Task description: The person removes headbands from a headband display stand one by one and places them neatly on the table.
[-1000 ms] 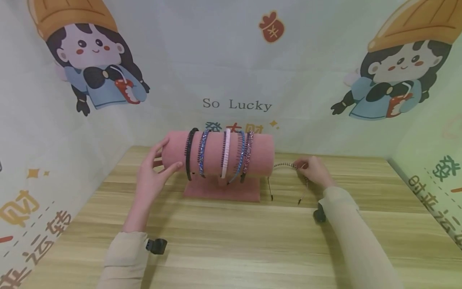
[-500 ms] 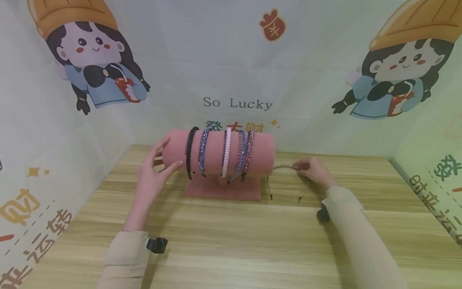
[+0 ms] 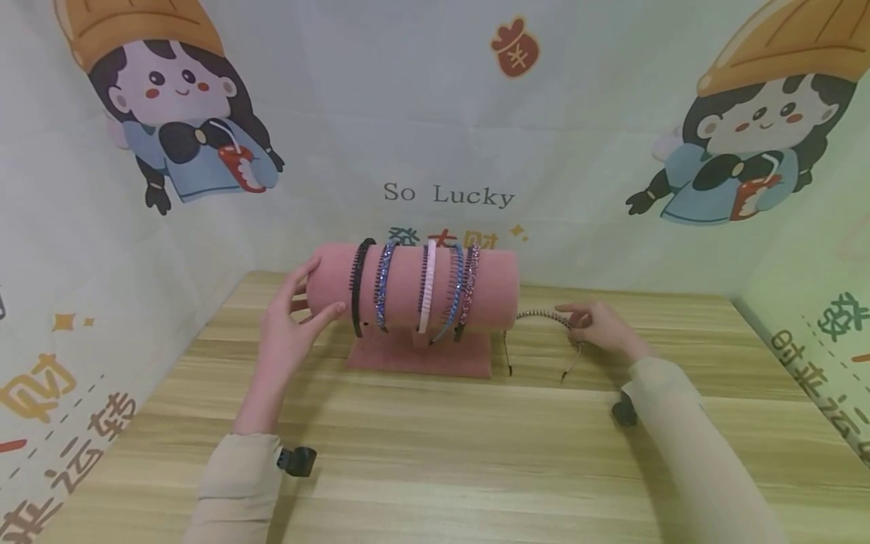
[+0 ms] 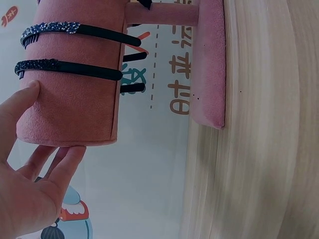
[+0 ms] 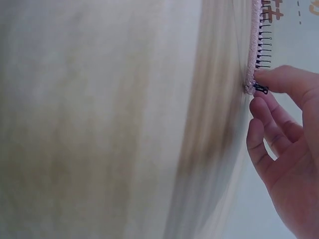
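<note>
At the left of the frame, the left hand grips the left end of the fat pink roll of soft cloth, thumb in front and fingers around the end. Maybe it does this so the roll won't wobble. The roll sits high on a post over a flat pink cloth base, which probably keeps the hanging things off the wooden table.

Five headbands hug the roll. From the left come a thin black one, a sparkly blue one, a pale pink ribbed one, a blue one with long thin teeth and a glittery pink one. They are spread out, perhaps so each one can be seen.

Just right of the base, the pale pink headband with dark wire teeth is on the table. Its arch is at the top and its two ends point toward the bottom of the frame. I can't tell if it stands or lies flat.

The right hand is at the right side of this headband. Its fingers are loose and spread, and one touches the band without squeezing, maybe to keep it in place.
</note>
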`<state>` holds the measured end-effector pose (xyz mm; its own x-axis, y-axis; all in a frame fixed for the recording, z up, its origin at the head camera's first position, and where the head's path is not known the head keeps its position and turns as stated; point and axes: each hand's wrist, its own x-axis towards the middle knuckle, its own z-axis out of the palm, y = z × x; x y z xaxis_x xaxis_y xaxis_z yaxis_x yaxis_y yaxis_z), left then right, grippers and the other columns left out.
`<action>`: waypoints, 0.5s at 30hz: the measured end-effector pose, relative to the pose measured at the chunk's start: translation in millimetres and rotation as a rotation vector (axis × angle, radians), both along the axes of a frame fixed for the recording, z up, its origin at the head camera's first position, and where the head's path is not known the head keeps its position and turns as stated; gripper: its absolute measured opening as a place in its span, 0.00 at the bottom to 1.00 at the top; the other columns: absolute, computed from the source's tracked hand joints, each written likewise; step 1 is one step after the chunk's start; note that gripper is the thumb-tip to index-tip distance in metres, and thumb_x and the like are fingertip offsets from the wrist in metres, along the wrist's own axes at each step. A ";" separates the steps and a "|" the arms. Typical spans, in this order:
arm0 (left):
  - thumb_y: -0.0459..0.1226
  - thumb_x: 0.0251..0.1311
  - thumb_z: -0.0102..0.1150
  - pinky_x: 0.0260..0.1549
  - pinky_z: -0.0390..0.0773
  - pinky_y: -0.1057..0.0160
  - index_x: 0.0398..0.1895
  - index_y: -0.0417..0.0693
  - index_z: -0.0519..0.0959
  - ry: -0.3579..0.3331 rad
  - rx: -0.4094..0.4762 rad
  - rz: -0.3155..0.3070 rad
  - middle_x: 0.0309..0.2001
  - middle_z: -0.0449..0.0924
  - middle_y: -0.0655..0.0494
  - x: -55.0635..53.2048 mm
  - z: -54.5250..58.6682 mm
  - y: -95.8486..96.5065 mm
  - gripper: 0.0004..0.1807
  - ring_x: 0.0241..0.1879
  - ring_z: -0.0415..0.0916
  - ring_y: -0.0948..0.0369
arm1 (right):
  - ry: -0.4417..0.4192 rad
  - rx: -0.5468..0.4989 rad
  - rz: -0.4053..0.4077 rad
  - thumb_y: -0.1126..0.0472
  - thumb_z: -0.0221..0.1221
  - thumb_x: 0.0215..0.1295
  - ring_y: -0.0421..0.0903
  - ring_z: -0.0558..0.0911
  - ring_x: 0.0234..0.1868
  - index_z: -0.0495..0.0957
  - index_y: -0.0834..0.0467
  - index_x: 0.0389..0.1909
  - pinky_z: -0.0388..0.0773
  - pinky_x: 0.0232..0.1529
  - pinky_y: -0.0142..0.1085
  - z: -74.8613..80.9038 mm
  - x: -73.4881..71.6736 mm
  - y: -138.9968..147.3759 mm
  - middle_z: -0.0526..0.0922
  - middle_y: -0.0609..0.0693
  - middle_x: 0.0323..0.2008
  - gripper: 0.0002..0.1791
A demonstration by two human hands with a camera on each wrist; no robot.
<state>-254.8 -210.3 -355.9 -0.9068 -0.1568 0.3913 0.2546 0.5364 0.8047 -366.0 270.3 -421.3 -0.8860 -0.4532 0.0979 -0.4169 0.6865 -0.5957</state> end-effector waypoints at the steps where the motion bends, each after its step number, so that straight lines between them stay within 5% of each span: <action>1: 0.47 0.61 0.66 0.53 0.78 0.43 0.73 0.80 0.59 -0.001 0.000 0.001 0.69 0.68 0.46 0.3 0.2 0.1 0.39 0.57 0.71 0.45 | 0.001 -0.001 -0.004 0.72 0.60 0.61 0.63 0.85 0.45 0.73 0.69 0.62 0.82 0.48 0.52 -0.2 0.4 0.0 0.84 0.65 0.40 0.26; 15: 0.47 0.62 0.66 0.53 0.78 0.44 0.73 0.80 0.59 -0.004 0.001 0.000 0.69 0.68 0.47 1.0 0.2 -0.3 0.39 0.57 0.71 0.45 | -0.004 -0.002 -0.062 0.73 0.57 0.61 0.50 0.84 0.37 0.76 0.67 0.60 0.77 0.32 0.30 0.8 1.9 -3.8 0.84 0.64 0.39 0.23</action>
